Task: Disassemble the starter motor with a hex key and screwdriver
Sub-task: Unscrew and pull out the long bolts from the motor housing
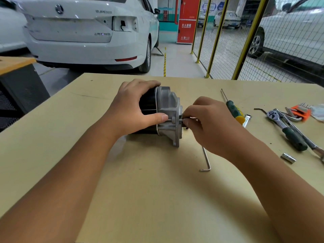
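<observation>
Starter motor (pixel 163 113) lies on its side mid-table (pixel 157 190), left hand (pixel 133 109) wrapped round its black body. Right hand (pixel 208 123) pinches a small bolt at the housing's right face. Hex key (pixel 206 160) lies near; screwdriver (pixel 234 109) farther right.

The tan tabletop (pixel 157 190) carries the starter motor (pixel 164 116) at its middle. A hex key (pixel 206 160) lies near it. To the right lie a screwdriver (pixel 234 108), ratchet (pixel 287 130), socket (pixel 288 158) and hex key set (pixel 299 113).

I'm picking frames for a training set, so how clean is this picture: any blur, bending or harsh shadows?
Head view: wide-angle bending bows the table edge and fence posts; soft, even light, faint shadow under the starter motor; the right hand hides what its fingertips pinch.
</observation>
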The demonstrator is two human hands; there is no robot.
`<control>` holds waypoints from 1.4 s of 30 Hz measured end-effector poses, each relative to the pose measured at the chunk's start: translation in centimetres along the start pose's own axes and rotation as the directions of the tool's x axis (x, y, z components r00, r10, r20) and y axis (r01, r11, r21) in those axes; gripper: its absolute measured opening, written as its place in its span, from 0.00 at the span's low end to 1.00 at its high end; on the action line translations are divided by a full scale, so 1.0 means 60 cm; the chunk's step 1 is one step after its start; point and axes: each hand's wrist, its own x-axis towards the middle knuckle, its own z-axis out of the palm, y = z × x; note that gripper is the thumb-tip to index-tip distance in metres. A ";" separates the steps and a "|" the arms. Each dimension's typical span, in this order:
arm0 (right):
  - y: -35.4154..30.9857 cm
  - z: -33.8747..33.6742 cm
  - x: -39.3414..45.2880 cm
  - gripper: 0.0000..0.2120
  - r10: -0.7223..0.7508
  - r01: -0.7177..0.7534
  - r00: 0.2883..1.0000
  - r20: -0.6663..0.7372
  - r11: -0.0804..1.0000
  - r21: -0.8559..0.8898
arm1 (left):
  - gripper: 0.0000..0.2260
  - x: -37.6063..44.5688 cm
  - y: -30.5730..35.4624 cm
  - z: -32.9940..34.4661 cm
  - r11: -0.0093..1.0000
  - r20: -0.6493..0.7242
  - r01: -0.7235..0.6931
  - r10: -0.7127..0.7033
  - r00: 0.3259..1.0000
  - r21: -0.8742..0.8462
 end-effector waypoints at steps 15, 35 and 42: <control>-0.006 -0.012 0.002 0.06 0.006 -0.003 0.999 0.041 0.998 -0.059 | 0.40 -0.003 0.009 -0.002 0.999 0.001 0.044 -0.044 0.999 -0.016; -0.008 -0.009 0.004 0.06 0.054 -0.051 0.998 0.033 0.996 -0.072 | 0.45 -0.001 0.003 -0.002 0.998 0.038 0.017 -0.015 0.999 -0.057; -0.012 -0.012 0.004 0.11 0.063 -0.055 0.995 0.071 0.991 -0.121 | 0.39 -0.002 0.004 -0.005 0.994 0.029 0.019 -0.016 0.999 -0.105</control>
